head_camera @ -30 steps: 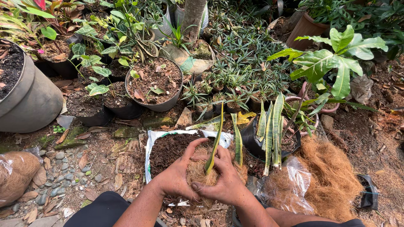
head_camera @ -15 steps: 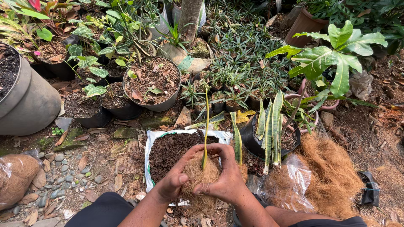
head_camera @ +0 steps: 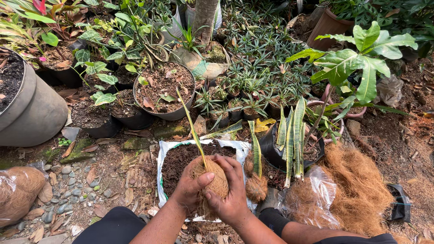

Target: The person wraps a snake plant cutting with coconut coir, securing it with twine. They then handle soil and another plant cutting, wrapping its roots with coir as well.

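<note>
Two hands wrap one coir ball (head_camera: 209, 179) with a single long green leaf (head_camera: 192, 131) poking up out of it, held just above the white sack of dark soil (head_camera: 178, 159). Left hand (head_camera: 192, 190) cups the ball from the left, thumb laid across the front, fingers curled round the underside and mostly hidden. Right hand (head_camera: 230, 190) covers the right side, fingers spread and pressed flat over the top fibre, thumb meeting the left thumb low on the front. Judgement: step in hand looks like squeezing the fibre tight round the roots; doing it well means even pressure from both palms, turning the ball so no side stays loose, keeping the leaf upright and centred, not pinching its base. Loose strands hang under the ball, so they likely need tucking in. A second wrapped plant (head_camera: 256, 180) stands just right of the hands, a heap of loose coir (head_camera: 357, 190) further right beside a clear plastic bag (head_camera: 316, 190). Pots of plants sit behind the sack.
</note>
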